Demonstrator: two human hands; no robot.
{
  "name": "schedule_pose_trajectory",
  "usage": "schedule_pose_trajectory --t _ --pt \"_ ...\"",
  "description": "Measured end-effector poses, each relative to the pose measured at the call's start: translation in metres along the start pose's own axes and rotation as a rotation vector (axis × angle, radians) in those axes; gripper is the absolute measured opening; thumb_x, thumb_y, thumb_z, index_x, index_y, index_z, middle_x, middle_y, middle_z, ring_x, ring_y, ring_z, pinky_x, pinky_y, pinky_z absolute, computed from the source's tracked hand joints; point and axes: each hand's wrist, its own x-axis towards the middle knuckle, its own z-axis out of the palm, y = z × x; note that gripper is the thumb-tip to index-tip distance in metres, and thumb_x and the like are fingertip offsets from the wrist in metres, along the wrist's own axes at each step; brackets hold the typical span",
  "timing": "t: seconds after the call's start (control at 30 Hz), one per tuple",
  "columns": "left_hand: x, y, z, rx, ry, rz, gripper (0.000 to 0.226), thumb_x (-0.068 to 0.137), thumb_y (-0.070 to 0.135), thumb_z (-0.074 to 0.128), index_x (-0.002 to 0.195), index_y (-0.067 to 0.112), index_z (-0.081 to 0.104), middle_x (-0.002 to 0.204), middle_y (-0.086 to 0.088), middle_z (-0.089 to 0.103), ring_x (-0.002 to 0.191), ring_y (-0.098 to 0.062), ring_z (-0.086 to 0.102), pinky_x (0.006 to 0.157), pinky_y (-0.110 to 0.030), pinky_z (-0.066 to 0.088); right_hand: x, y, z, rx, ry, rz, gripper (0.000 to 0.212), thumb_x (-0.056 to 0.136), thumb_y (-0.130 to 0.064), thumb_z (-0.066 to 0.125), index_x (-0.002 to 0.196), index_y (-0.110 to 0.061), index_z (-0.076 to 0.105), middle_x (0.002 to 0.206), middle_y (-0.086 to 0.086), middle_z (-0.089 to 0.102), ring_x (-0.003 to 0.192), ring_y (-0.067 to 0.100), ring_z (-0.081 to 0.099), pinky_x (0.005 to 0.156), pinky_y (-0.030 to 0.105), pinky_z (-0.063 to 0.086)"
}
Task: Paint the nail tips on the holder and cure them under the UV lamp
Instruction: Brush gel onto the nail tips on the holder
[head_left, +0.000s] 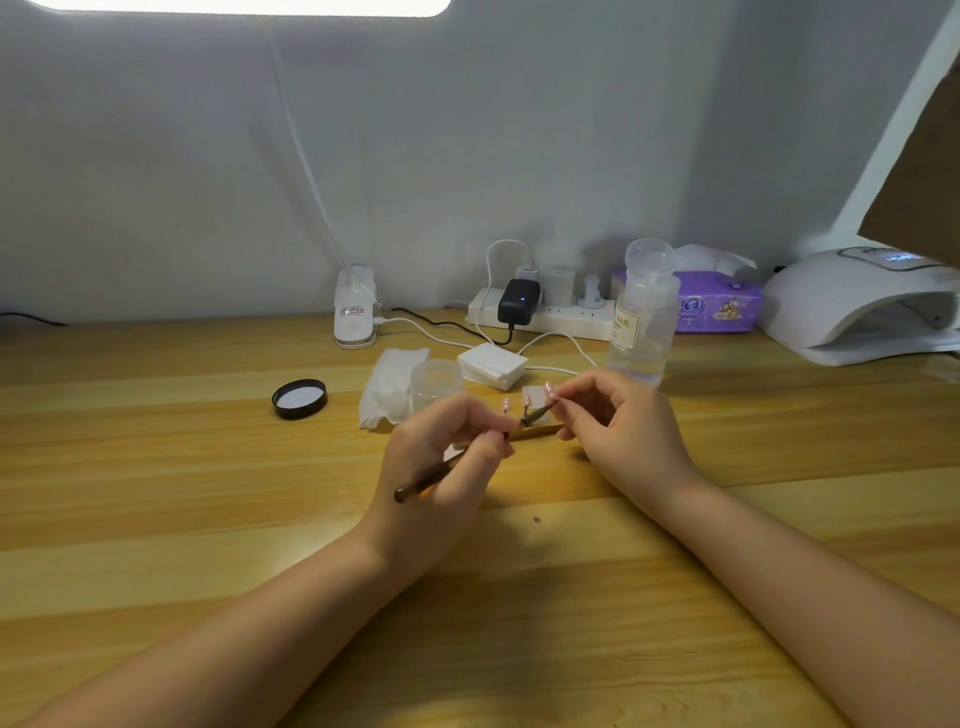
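A thin wooden holder (540, 430) lies on the table with three pink nail tips (525, 399) standing up from it. My left hand (447, 457) is shut on a brown-handled brush (421, 484). The brush's dark tip reaches up to the rightmost nail tip (548, 387). My right hand (618, 431) pinches at the holder's right end, its forefinger right beside that nail tip. The exact contact under the fingers is hidden. The white UV lamp (852, 306) stands at the far right by the wall.
Behind the hands are a small clear jar (436, 382), its black lid (300, 398), cotton pads (493, 365), a white wipe (389, 387) and a clear liquid bottle (641, 317). A power strip (545, 317), a purple tissue pack (717, 306) and a lamp base (356, 312) line the wall.
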Motion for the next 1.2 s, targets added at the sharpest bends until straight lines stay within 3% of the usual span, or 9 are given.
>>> schedule_pose_trajectory --t 0.23,0.4,0.5,0.63,0.77,0.9,1.07,1.2 --pt "0.002 0.0006 0.0016 0.047 0.067 0.039 0.012 0.086 0.026 0.058 0.094 0.025 0.066 0.084 0.001 0.071 0.085 -0.022 0.069 0.076 -0.041 0.057 -0.0013 -0.0016 0.0008 -0.057 0.036 -0.053 0.004 0.085 -0.017 0.071 0.089 -0.014 0.071 0.073 -0.008 0.068 0.068 0.005 0.061 0.063 0.026 0.049" --pt "0.002 -0.001 0.0006 0.086 0.028 0.034 0.016 0.084 0.011 0.061 0.093 0.01 0.073 0.085 -0.005 0.072 0.083 -0.022 0.068 0.075 -0.035 0.055 -0.0011 0.0007 0.001 -0.125 0.072 -0.086 0.006 0.084 -0.014 0.072 0.088 -0.018 0.071 0.071 -0.014 0.065 0.068 -0.002 0.058 0.058 0.017 0.044" --pt "0.0018 0.0012 -0.0007 0.091 0.007 0.043 0.016 0.081 0.021 0.06 0.089 0.015 0.073 0.081 -0.003 0.072 0.08 -0.021 0.068 0.072 -0.035 0.055 -0.0004 0.0023 0.0014 -0.125 0.079 -0.087 0.004 0.084 -0.017 0.073 0.085 -0.021 0.071 0.069 -0.013 0.066 0.065 -0.002 0.057 0.056 0.014 0.042" --pt "0.0014 0.0039 0.0001 0.077 0.03 0.053 0.018 0.08 0.028 0.055 0.086 0.019 0.069 0.079 -0.002 0.07 0.079 -0.023 0.067 0.071 -0.04 0.056 -0.0002 0.0035 0.0013 -0.126 0.093 -0.085 0.005 0.084 -0.018 0.072 0.084 -0.023 0.071 0.07 -0.011 0.067 0.066 0.002 0.059 0.059 0.021 0.046" --pt "0.0028 0.0022 0.0015 0.101 0.052 0.077 0.012 0.085 0.011 0.06 0.093 0.01 0.07 0.081 -0.002 0.068 0.078 -0.015 0.065 0.07 -0.031 0.053 -0.0004 0.0031 0.0015 -0.129 0.093 -0.081 0.003 0.084 -0.018 0.073 0.085 -0.021 0.071 0.071 -0.01 0.067 0.067 0.006 0.06 0.062 0.028 0.048" --pt "0.0032 0.002 0.0025 0.149 0.017 0.122 0.017 0.084 0.005 0.06 0.096 0.003 0.072 0.083 0.0 0.067 0.076 -0.009 0.063 0.07 -0.021 0.048 -0.0004 0.0016 0.0014 -0.144 0.093 -0.089 0.004 0.083 -0.015 0.073 0.086 -0.018 0.072 0.071 -0.011 0.067 0.068 0.005 0.059 0.061 0.025 0.047" --pt "0.0026 0.0017 0.0007 0.137 0.01 0.124 0.016 0.082 0.004 0.06 0.091 0.008 0.073 0.085 -0.006 0.07 0.08 -0.016 0.065 0.072 -0.028 0.051 -0.0007 -0.0004 0.0009 -0.17 0.091 -0.102 0.004 0.083 -0.014 0.072 0.087 -0.016 0.072 0.072 -0.011 0.066 0.07 0.005 0.059 0.063 0.025 0.048" --pt "0.002 0.0006 -0.0002 0.143 0.016 0.101 0.014 0.082 0.012 0.059 0.086 0.013 0.072 0.08 0.001 0.069 0.079 -0.016 0.064 0.071 -0.028 0.051 -0.0007 0.0006 0.0009 -0.177 0.097 -0.098 0.003 0.083 -0.016 0.073 0.086 -0.017 0.072 0.071 -0.01 0.067 0.066 0.004 0.058 0.06 0.023 0.046"
